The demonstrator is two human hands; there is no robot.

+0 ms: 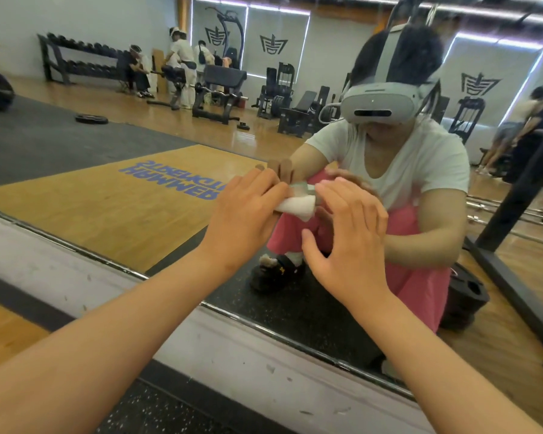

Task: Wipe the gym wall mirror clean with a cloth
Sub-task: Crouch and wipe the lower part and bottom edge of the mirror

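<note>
The left hand (245, 214) pinches the white cloth (297, 206) against the mirror (107, 189) near its lower edge. The right hand (348, 242) hovers just beside, fingers spread, holding nothing. I judge the wiping barely begun, with most of the mirror left.

Cloth (297, 206): only a white folded end shows between the hands. The rest lies under the fingers of the left hand (243, 220), whose thumb is hidden, so grip or flat press cannot be told, nor whether the right hand (348, 245) touches the cloth. Mirror (138, 126) cut off by top and right edges, both forearms by the bottom edge; reflected blue floor lettering (170, 180) partly covered by the left hand. Reflected people (179, 57) by the dumbbell rack (76, 57) too small to tell what they handle; figures (521, 126) at far right blurred.
</note>
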